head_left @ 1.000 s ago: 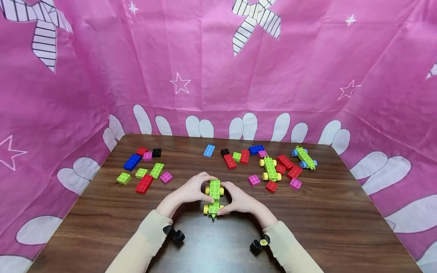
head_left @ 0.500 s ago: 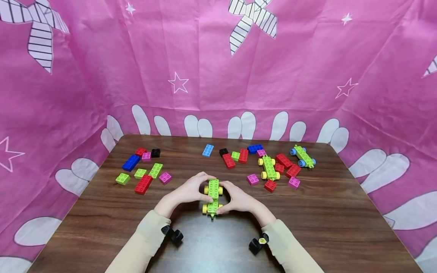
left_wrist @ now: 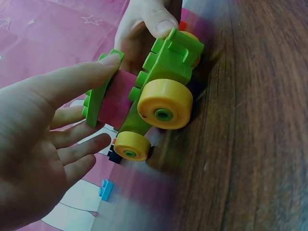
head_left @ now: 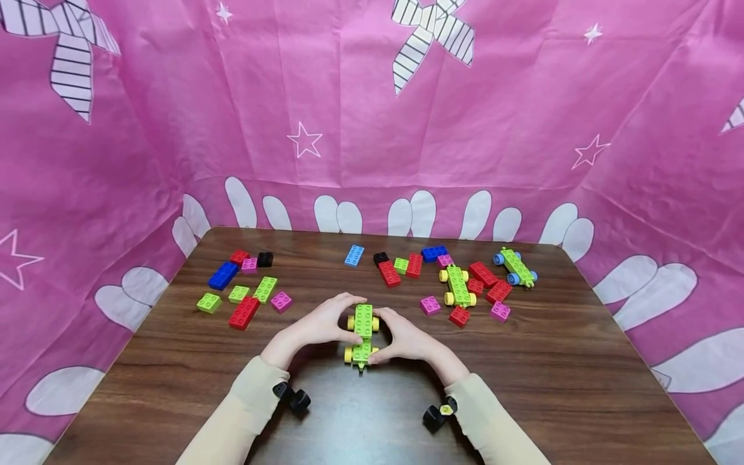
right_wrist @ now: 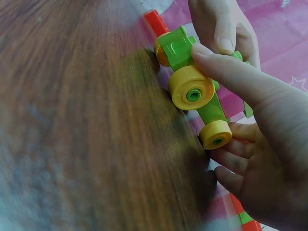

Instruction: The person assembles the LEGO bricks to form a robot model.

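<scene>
In the head view, a toy car chassis (head_left: 361,351) in green with yellow wheels stands at the middle of the table between both hands. A pink block (left_wrist: 115,98) sits on its studs, and a thin green building brick (left_wrist: 98,101) lies on top of the pink. My left hand (head_left: 327,321) pinches that green brick, thumb at its near end and fingers towards its far end. My right hand (head_left: 410,337) holds the chassis from the right, its thumb (right_wrist: 204,54) at the near end and its fingers by the far wheel.
Loose bricks lie at the left, among them a long red brick (head_left: 244,312). A light blue brick (head_left: 354,256) lies at the back. Further right are more bricks, a second yellow-wheeled chassis (head_left: 458,286) and a blue-wheeled chassis (head_left: 516,267). Pink cloth (head_left: 372,116) surrounds the table.
</scene>
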`<state>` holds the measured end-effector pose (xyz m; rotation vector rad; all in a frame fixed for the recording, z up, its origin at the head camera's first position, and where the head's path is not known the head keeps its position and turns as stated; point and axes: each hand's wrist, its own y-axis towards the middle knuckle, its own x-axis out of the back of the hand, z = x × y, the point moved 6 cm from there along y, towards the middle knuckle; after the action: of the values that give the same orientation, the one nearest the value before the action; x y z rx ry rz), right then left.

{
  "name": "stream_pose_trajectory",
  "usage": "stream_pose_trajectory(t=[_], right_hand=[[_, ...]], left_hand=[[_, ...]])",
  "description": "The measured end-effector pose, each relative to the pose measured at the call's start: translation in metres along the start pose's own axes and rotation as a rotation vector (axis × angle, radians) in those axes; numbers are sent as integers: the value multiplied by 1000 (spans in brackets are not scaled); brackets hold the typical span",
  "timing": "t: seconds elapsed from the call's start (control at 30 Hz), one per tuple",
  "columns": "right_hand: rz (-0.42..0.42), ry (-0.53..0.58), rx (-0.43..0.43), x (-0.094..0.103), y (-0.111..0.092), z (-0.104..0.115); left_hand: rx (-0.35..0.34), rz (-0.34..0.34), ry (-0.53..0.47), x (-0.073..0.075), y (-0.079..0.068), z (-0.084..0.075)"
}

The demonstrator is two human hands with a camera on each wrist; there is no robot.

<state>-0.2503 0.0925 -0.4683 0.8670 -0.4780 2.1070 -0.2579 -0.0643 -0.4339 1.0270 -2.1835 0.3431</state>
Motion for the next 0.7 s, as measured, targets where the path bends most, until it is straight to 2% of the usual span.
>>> stream_pose_trajectory(t=[0.23, 0.5, 0.7], right_hand=[[-5, -9, 11, 1, -1, 1], [-22, -11, 52, 5, -3, 4], [0, 14, 54, 5, -2, 2]], left_hand=[[-25, -9, 35, 3, -1, 0], [-7, -7, 38, 6, -2, 2], [-6, -10, 38, 8, -3, 3]])
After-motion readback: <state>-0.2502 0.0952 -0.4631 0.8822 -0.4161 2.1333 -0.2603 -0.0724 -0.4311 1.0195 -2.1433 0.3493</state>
